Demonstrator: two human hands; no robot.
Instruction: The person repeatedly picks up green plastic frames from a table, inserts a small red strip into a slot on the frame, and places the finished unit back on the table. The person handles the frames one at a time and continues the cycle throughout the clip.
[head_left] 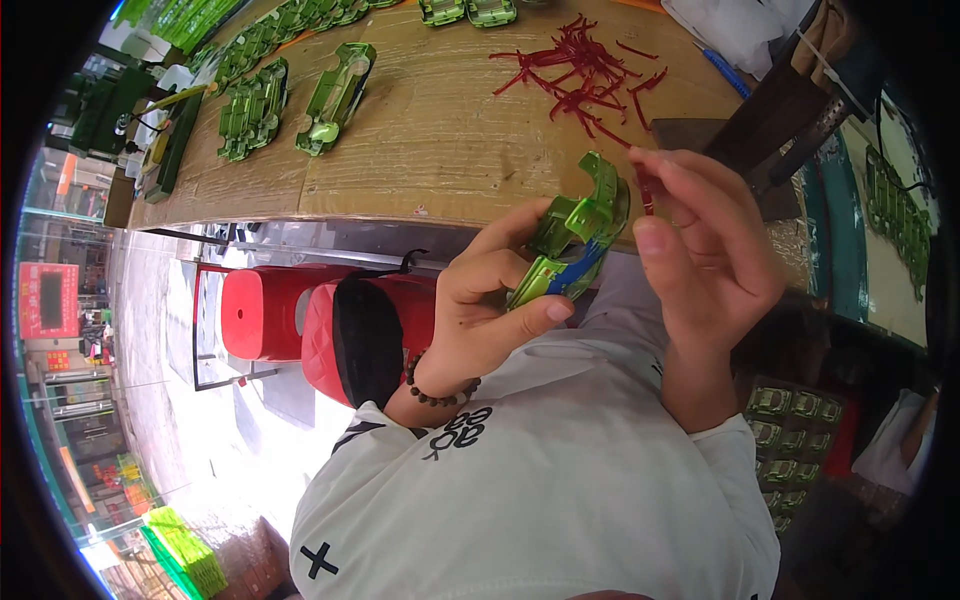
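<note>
My left hand (478,295), with a dark beaded bracelet at the wrist, grips a shiny green toy car body shell (572,272). The shell is tilted, has a blue patch along its side, and is held just off the table's near edge. Close by on the right, my right hand (712,255) pinches a thin red plastic strip (644,188) between thumb and fingers. The strip is beside the shell; whether they touch cannot be told. Beyond both hands, a loose pile of similar red strips (578,65) lies on the brown table (430,130).
Several green car shells (338,98) sit on the table's left and far side. A blue pen-like tool (724,70) and a dark tool or machine part (780,105) are at right. Red stools (262,312) stand left; a tray of car shells (790,440) is at lower right.
</note>
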